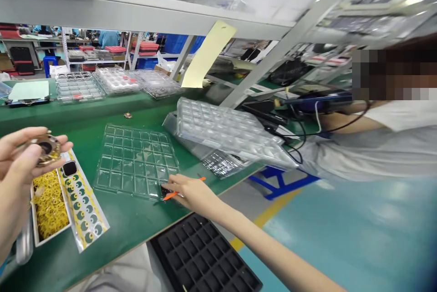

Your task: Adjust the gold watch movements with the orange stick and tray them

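Observation:
At the left edge, my left hand (20, 164) pinches a round metal part (47, 148) with a dark centre. My right hand (182, 189) is closed around an orange tool (170, 195) at the near right corner of a clear compartment tray (136, 162). A small dark piece (165, 190) shows by its fingertips, partly hidden. Below my left hand lie a white box of yellow rings (51, 205) and a strip of yellow and green stickers (83, 207), with a black square piece (70, 168) on its upper end.
Stacked clear trays (228, 132) stand on the right of the green table (129, 223). A black compartment tray (205, 255) is below the front edge. A small metal part (127, 115) lies behind the clear tray. A person (375, 132) sits at right. A shelf beam (136, 12) crosses above.

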A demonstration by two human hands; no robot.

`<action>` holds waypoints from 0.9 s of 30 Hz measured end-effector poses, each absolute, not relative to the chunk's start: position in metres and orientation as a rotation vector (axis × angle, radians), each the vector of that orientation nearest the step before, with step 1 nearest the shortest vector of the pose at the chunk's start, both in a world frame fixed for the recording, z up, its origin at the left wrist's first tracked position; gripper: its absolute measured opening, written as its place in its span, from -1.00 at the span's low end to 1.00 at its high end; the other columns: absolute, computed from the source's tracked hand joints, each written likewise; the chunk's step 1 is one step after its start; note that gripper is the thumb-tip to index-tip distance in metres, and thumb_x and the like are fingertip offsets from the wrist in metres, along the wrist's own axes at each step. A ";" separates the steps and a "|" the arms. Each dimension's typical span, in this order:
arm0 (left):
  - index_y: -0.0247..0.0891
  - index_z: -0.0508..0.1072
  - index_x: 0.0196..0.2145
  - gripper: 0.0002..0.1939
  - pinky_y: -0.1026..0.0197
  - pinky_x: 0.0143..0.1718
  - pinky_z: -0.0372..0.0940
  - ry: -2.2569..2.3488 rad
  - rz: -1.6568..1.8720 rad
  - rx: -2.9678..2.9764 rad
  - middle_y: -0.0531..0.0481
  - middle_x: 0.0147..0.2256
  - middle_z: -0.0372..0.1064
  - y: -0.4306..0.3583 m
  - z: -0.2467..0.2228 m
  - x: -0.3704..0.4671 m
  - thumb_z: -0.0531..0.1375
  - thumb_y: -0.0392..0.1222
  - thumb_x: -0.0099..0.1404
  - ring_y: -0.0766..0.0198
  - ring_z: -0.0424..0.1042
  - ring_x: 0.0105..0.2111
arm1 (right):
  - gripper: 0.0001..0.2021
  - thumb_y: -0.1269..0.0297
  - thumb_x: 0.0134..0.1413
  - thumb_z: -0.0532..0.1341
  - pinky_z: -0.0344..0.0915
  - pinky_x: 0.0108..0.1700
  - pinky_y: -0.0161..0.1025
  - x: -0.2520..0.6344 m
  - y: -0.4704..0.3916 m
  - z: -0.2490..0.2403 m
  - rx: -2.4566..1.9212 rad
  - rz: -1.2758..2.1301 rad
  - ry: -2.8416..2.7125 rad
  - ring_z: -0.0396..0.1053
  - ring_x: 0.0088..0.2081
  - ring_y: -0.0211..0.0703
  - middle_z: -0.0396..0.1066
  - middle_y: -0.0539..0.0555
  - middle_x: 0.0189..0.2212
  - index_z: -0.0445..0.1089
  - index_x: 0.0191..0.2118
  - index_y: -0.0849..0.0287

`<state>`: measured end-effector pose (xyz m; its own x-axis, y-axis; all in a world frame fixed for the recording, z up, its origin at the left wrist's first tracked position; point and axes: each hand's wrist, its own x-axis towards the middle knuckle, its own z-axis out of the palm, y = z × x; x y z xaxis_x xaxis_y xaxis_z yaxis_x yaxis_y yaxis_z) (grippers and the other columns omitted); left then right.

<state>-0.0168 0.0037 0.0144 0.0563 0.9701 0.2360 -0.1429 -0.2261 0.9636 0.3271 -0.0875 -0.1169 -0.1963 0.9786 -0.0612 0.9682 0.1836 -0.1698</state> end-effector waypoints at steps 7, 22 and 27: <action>-0.22 0.52 -0.10 -0.64 0.16 -0.14 0.52 0.949 0.985 1.273 -0.07 -0.23 0.61 0.006 0.008 0.000 0.33 -0.01 0.19 0.02 0.56 -0.09 | -0.72 0.52 0.16 0.07 0.35 -0.33 -0.24 0.329 -0.086 -0.141 -1.797 0.127 -2.406 0.44 -0.33 -0.06 0.45 0.17 -0.36 0.52 -0.20 0.22; -0.20 0.36 0.12 -0.55 0.20 0.07 0.38 0.804 1.055 1.148 -0.12 0.03 0.50 0.000 0.015 -0.015 0.25 -0.13 0.29 0.06 0.45 0.08 | -0.68 0.30 0.34 -0.01 0.33 -0.33 -0.28 0.218 -0.008 -0.025 -1.138 0.053 -1.842 0.40 -0.36 -0.22 0.44 0.09 -0.38 0.43 -0.34 0.18; -0.14 0.30 0.20 -0.48 0.16 0.10 0.37 0.710 1.107 1.294 -0.11 0.13 0.42 -0.001 0.017 -0.027 0.25 -0.13 0.32 0.07 0.44 0.09 | -0.84 0.30 0.18 0.21 0.25 -0.42 -0.30 0.163 0.002 0.023 -0.765 0.383 -1.542 0.34 -0.39 -0.22 0.38 0.03 -0.41 0.49 -0.41 0.13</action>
<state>-0.0268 -0.0013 0.0169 0.3546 0.9206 0.1639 -0.2347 -0.0821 0.9686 0.1633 0.0017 0.0228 0.0328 0.6648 0.7463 0.2387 0.7198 -0.6518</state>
